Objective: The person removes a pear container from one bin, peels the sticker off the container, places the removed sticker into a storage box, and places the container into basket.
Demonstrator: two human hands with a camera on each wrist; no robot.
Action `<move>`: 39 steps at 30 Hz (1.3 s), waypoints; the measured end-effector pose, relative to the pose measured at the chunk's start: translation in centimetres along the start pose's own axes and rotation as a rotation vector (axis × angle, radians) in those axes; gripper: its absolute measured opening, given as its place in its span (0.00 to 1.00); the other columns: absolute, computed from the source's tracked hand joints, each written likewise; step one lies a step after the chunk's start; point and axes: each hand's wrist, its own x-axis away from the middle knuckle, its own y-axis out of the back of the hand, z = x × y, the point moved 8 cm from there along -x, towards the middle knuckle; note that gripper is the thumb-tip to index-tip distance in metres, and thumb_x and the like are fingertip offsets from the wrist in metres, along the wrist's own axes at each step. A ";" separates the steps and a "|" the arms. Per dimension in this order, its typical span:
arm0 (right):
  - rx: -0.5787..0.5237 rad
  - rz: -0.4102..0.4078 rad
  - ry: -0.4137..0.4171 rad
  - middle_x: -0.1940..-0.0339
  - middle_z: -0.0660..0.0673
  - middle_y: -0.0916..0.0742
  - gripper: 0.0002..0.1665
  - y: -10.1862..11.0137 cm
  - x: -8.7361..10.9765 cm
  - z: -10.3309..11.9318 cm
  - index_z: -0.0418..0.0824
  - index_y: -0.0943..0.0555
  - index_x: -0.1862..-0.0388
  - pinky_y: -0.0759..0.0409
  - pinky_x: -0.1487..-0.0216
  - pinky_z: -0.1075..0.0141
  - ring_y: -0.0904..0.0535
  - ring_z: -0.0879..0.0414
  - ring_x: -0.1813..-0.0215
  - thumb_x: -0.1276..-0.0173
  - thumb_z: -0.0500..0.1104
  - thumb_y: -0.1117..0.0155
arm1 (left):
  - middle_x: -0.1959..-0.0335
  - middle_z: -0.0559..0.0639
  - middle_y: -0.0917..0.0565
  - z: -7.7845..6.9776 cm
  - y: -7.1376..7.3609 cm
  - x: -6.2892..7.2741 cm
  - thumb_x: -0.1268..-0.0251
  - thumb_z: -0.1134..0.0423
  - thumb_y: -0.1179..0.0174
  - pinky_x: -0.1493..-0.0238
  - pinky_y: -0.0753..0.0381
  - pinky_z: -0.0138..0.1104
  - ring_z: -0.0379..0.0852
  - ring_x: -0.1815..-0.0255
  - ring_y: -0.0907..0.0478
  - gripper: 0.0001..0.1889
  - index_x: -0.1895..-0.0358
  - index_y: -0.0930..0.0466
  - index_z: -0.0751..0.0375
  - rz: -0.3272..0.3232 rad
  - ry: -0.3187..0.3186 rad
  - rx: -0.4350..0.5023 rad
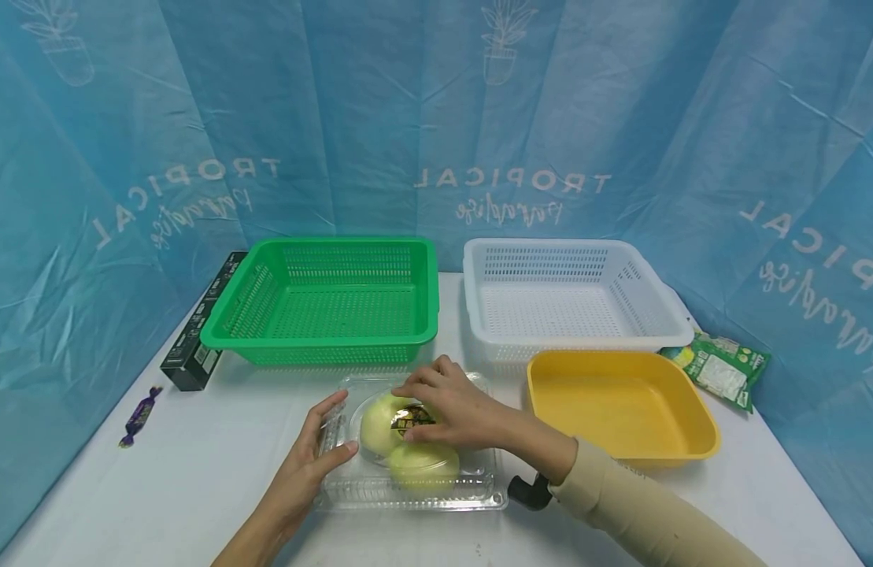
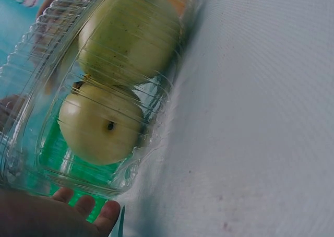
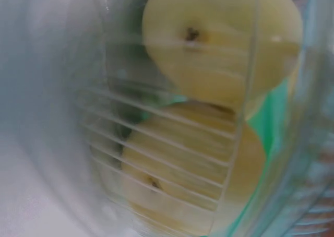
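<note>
In the head view a clear plastic clamshell box [image 1: 351, 484] sits on the white table between my hands. Pale yellow-green round fruits [image 1: 423, 465] show through its ribbed plastic, and a dark label with gold print [image 1: 408, 420] lies over them. At the box's left side is my left hand [image 1: 305, 465], thumb and fingers spread against its edge; the left wrist view has these fingertips [image 2: 108, 214] at the box's end. My right hand [image 1: 453, 402] reaches over the top, bent fingers and thumb on either side of the label; whether they pinch anything I cannot tell.
Behind the box stand a green basket [image 1: 323, 343] and a white basket [image 1: 578, 343]. A yellow tub [image 1: 620, 405] is to the right, with a green snack packet [image 1: 723, 370] beyond it. Far left lie a long black box [image 1: 195, 346] and a purple wrapped candy [image 1: 140, 416].
</note>
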 end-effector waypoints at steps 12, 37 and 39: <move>0.054 0.033 0.014 0.47 0.56 0.24 0.28 -0.6 0.0 0.2 0.57 0.23 0.42 0.34 0.48 0.66 0.37 0.59 0.49 0.40 0.62 0.37 | 0.23 0.45 0.62 0.0 0.1 0.0 0.35 0.59 0.43 0.33 0.68 0.69 0.61 0.23 0.76 0.37 0.28 0.52 0.38 -0.002 0.004 0.004; 0.045 -0.032 0.026 0.57 0.56 0.22 0.27 -0.6 0.0 0.0 0.50 0.22 0.53 0.37 0.52 0.67 0.38 0.59 0.55 0.47 0.62 0.32 | 0.22 0.47 0.62 0.1 0.0 -0.1 0.37 0.59 0.42 0.33 0.69 0.68 0.59 0.22 0.76 0.38 0.27 0.52 0.39 -0.015 0.008 0.000; 0.039 -0.033 0.020 0.58 0.56 0.22 0.27 -0.6 0.0 -0.1 0.50 0.23 0.54 0.38 0.52 0.67 0.38 0.59 0.56 0.47 0.62 0.31 | 0.22 0.47 0.62 0.1 0.0 -0.1 0.36 0.59 0.42 0.33 0.69 0.68 0.59 0.22 0.76 0.38 0.27 0.52 0.38 -0.017 0.011 -0.002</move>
